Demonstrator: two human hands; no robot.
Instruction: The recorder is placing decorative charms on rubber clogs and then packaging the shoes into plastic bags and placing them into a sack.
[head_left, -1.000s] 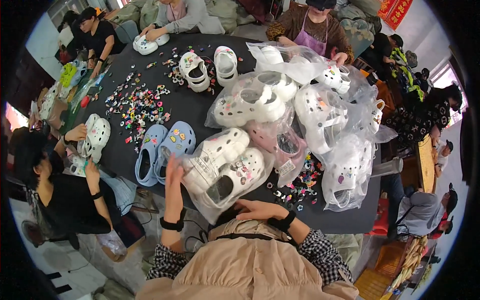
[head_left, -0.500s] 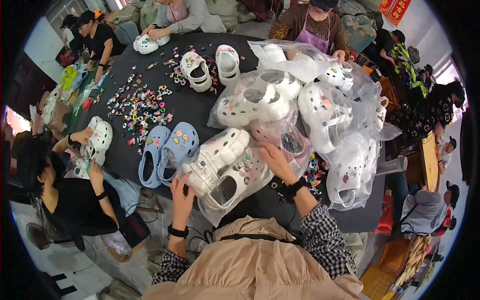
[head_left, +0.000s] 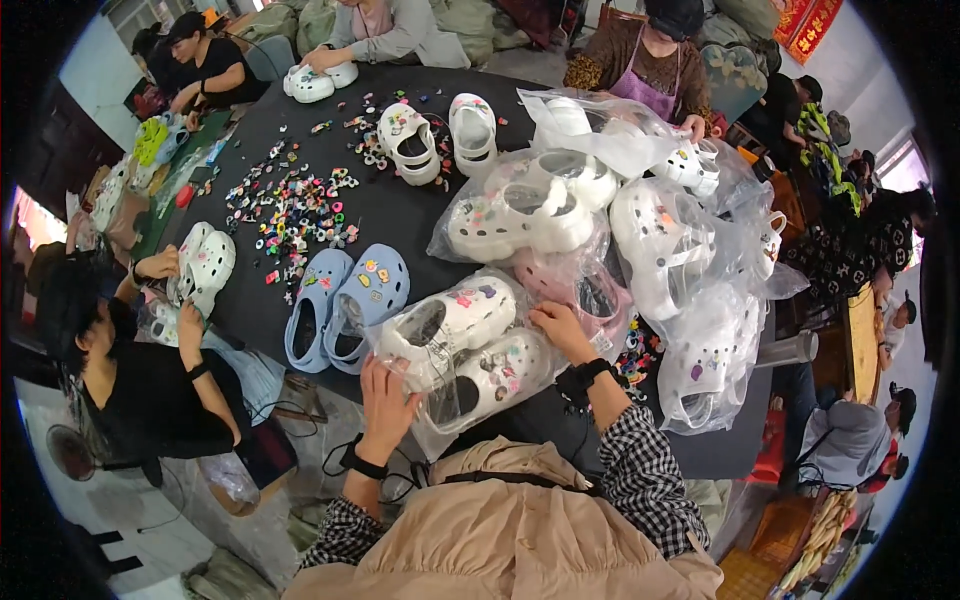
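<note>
Between my hands, a pair of white clogs (head_left: 497,377) with colourful charms lies in a clear plastic bag (head_left: 433,432). Both shoes now show their charm-covered uppers. My left hand (head_left: 388,405) grips the bag at its near left edge by the heel straps, its fingers partly behind the plastic. My right hand (head_left: 563,332) pinches the bag's right side near the toes. Just left of the bag stands a pair of light-blue clogs (head_left: 368,300) with charms. A bagged pink clog (head_left: 598,300) lies beyond my right hand.
More bagged white clogs (head_left: 702,355) pile up on the right of the black table (head_left: 225,300). Loose charms (head_left: 290,215) are scattered at the left. Two unbagged white clogs (head_left: 473,133) stand farther back. Co-workers sit around, one at the left handling white clogs (head_left: 207,262).
The upper clog in the bag has turned from showing its sole to showing its charms. My left hand has shifted right and down; my right hand has moved slightly right and down.
</note>
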